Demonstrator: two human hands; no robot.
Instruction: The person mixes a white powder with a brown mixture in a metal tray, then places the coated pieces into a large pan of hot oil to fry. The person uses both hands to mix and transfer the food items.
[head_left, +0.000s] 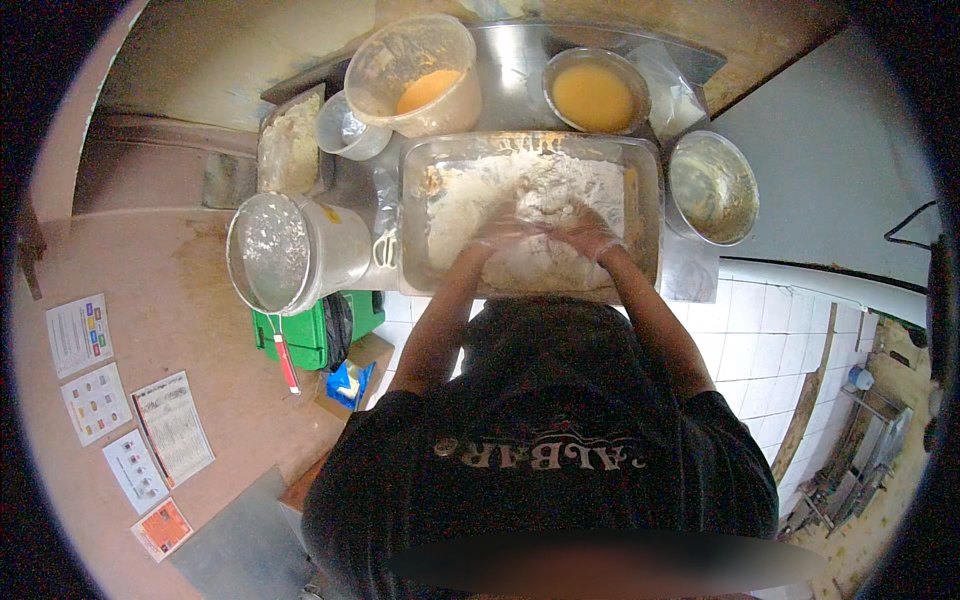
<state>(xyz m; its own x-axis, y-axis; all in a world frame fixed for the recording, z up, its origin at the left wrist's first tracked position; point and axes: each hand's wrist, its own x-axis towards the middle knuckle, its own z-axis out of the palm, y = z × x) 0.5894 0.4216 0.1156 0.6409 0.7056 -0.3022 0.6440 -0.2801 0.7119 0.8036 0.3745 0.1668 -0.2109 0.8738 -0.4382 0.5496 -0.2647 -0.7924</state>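
Both my hands are inside a clear rectangular tub (645, 217) that holds white flour (465, 187). My left hand (508, 227) and my right hand (583, 229) wear thin transparent gloves and meet near the tub's middle. Motion blurs both of them, so the fingers cannot be made out. Just beyond the fingers lies a heap of flour-coated lumps (546, 187); whether either hand grips any of it is not clear. Orange-brown residue marks the tub's far wall.
Behind the tub stand a plastic bucket (367, 82) with orange crumbs and a bowl of yellow-orange liquid (592, 96). A metal bowl (712, 187) is at right. Leftward, a round sieve (268, 251) with a red handle rests on a white bucket (337, 236). A green bin (300, 337) stands below.
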